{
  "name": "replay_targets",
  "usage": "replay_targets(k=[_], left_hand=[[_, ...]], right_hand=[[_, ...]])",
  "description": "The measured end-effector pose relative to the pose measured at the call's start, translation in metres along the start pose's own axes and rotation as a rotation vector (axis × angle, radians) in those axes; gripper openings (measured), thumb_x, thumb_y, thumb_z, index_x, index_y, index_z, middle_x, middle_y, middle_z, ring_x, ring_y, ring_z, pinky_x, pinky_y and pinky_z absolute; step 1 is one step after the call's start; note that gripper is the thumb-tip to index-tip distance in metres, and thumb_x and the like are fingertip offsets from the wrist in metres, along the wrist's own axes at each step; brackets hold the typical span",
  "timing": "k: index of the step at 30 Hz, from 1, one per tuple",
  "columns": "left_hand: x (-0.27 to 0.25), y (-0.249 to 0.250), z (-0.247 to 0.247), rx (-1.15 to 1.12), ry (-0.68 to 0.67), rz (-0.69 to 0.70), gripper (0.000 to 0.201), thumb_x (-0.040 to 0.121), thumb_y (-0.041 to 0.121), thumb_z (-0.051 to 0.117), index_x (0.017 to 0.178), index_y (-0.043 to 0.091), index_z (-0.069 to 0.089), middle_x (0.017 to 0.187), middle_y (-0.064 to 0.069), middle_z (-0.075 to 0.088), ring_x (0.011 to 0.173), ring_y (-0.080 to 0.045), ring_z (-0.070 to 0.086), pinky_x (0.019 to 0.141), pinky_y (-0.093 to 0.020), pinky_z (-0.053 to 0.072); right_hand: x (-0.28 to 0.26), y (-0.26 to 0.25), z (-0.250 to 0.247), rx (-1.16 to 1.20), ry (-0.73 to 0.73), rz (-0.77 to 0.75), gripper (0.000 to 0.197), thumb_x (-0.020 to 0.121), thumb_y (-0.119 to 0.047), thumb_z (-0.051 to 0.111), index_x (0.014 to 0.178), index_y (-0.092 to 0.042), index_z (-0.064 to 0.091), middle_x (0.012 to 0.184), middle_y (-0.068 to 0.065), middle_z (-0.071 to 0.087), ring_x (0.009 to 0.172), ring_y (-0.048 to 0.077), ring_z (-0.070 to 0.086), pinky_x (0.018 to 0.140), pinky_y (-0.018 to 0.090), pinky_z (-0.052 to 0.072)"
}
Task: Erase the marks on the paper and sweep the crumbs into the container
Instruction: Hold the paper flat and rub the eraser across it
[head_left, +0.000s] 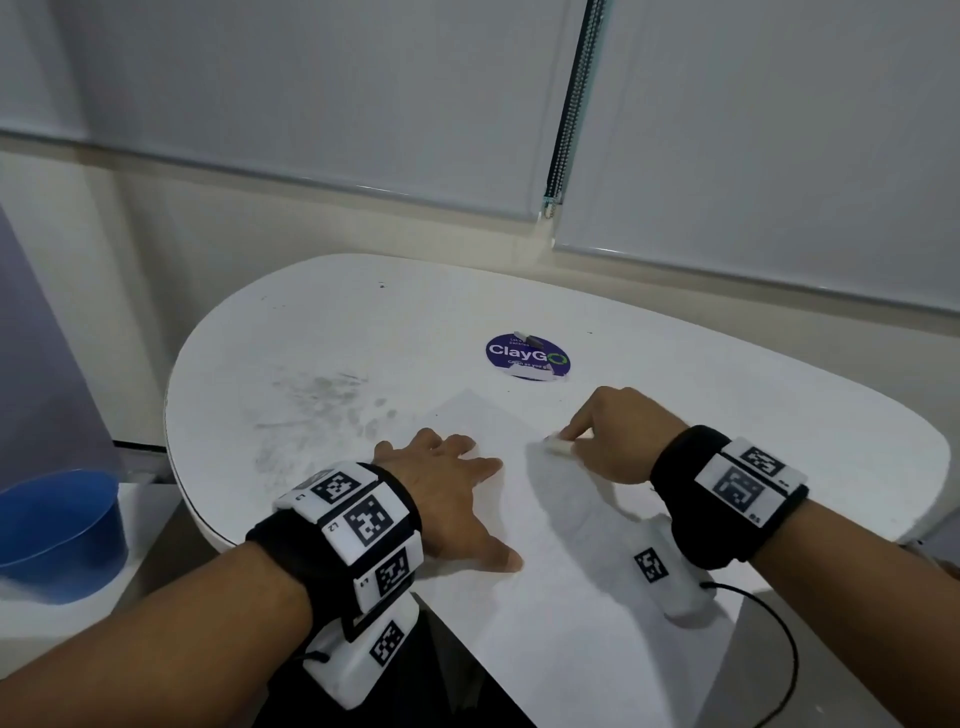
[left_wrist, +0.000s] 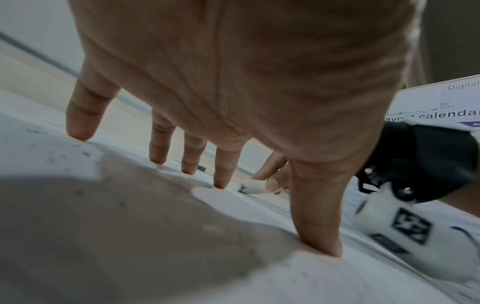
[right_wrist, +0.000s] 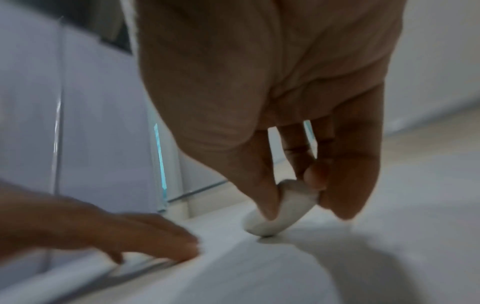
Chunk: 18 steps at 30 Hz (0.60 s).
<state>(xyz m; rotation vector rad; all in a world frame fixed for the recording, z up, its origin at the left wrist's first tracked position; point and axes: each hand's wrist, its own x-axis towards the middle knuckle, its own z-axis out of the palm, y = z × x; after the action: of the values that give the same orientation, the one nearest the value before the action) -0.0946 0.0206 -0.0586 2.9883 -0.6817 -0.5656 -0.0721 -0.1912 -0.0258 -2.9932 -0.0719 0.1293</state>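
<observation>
We see the right hand (head_left: 608, 441) pinching the eraser (head_left: 558, 445) tip-down on the paper (head_left: 545, 525), just right of the flat, spread left hand (head_left: 447, 483); the container (head_left: 57, 525) sits beyond the surface's (head_left: 311, 332) left edge, nearer the left hand.

Eraser (right_wrist: 279, 214) pinched in right hand (right_wrist: 272, 86)

Count, head view: 1 sheet of paper (head_left: 519, 519) on 1 white table (head_left: 311, 332). 1 white eraser (head_left: 557, 445). 2 hands: left hand (head_left: 449, 480), right hand (head_left: 618, 434). 1 blue container (head_left: 57, 525) at far left. 1 round purple sticker (head_left: 527, 357) on the tabletop. 2 wrist bands with printed markers. 2 window blinds behind.
</observation>
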Motion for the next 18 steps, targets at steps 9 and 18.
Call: replay_targets(k=[9, 18], left_hand=[[0.001, 0.0, 0.0, 0.002, -0.004, 0.0, 0.101, 0.07, 0.088, 0.049, 0.154, 0.047, 0.009, 0.164, 0.017, 0.003, 0.149, -0.015, 0.003, 0.117, -0.051, 0.015], [0.001, 0.0, 0.001, 0.0, 0.006, 0.003, 0.101, 0.07, 0.089, 0.048, 0.154, 0.047, 0.01, 0.164, 0.017, 0.003, 0.149, -0.015, 0.003, 0.116, -0.051, 0.016]], right_hand=[[0.0, -0.003, 0.0, 0.073, -0.027, -0.018, 0.019, 0.09, -0.034, 0.061, 0.102, -0.033, 0.076, 0.075, -0.019, 0.063, 0.074, 0.006, 0.057, 0.062, 0.018, 0.042], [-0.003, -0.004, 0.004, 0.113, -0.018, -0.046, 0.022, 0.092, -0.039, 0.06, 0.106, -0.032, 0.076, 0.065, -0.023, 0.052, 0.067, 0.002, 0.05, 0.061, 0.017, 0.037]])
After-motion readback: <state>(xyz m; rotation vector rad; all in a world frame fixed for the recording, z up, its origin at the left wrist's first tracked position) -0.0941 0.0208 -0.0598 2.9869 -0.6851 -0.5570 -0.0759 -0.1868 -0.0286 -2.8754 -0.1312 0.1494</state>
